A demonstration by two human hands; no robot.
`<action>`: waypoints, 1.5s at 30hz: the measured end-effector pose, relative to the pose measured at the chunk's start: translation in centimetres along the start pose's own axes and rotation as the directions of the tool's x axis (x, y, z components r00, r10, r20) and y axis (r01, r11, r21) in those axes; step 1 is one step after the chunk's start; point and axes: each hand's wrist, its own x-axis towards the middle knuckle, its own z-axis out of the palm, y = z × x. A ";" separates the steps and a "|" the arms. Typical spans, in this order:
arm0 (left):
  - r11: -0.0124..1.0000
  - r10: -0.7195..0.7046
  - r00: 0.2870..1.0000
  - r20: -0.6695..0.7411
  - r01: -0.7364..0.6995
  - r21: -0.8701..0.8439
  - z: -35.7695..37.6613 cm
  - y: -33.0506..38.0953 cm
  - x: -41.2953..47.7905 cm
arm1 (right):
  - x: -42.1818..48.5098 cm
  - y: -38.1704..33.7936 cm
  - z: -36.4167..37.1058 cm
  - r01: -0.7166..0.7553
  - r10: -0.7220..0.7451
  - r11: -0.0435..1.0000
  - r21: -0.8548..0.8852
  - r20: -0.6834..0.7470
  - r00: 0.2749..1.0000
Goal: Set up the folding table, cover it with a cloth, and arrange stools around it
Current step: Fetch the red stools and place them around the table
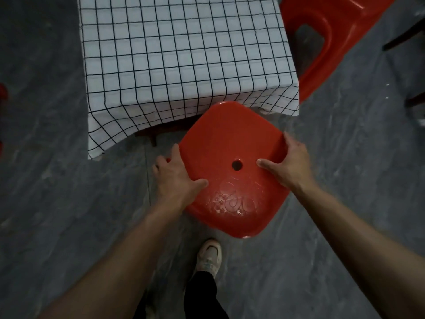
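Note:
A red plastic stool with a round hole in its seat stands at the near edge of the table, its far corner against the hanging cloth. My left hand grips the seat's left edge, thumb on top. My right hand grips the right edge, thumb lying on the seat near the hole. The table is covered by a white cloth with a black grid, which drapes over the near and right sides. A dark table leg shows under the cloth. A second red stool stands at the table's right side.
Grey stone-patterned floor surrounds the table. My foot in a pale shoe is just behind the stool. A bit of red shows at the left frame edge. Dark furniture legs are at the far right.

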 end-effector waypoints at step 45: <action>0.857 -0.486 0.731 -0.479 0.289 -0.427 -37.5 -57.1 -19.9 | -44.3 -46.9 37.7 0.838 -0.744 0.546 0.029 0.476 0.469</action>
